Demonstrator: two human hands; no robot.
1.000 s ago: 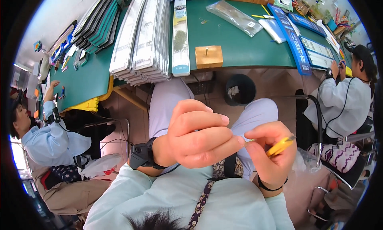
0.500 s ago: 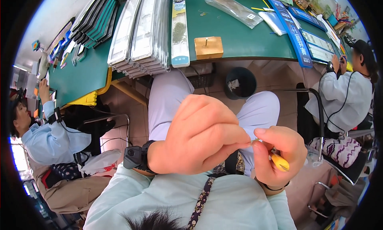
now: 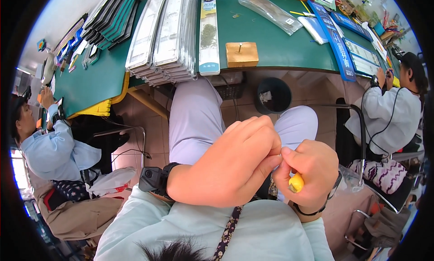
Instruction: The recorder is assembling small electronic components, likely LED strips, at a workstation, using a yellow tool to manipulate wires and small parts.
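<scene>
Above my lap, my left hand (image 3: 239, 163) is closed in a pinch. Whatever lies between its fingertips is hidden or too small to make out. My right hand (image 3: 312, 170) meets it fingertip to fingertip and is closed around a small yellow-handled tool (image 3: 296, 183). Only the rounded yellow end shows below the fingers, so the tool's kind is unclear. On the desk's near edge sits a wooden block (image 3: 242, 57) with a metal pin standing up from it, apart from both hands.
The green desk (image 3: 289, 55) carries stacked clear-plastic packs (image 3: 169, 39), a long printed pack (image 3: 209, 44), a clear plastic bag (image 3: 271, 12) and blue packaging strips (image 3: 333, 41). Below stands a dark bin (image 3: 274, 96). One person (image 3: 58, 139) sits at left, another (image 3: 393, 107) at right.
Both hands have come closer together. My right hand has turned and shifted left with the yellow-handled tool, and my left hand has rotated at the wrist. The view has tilted slightly.
</scene>
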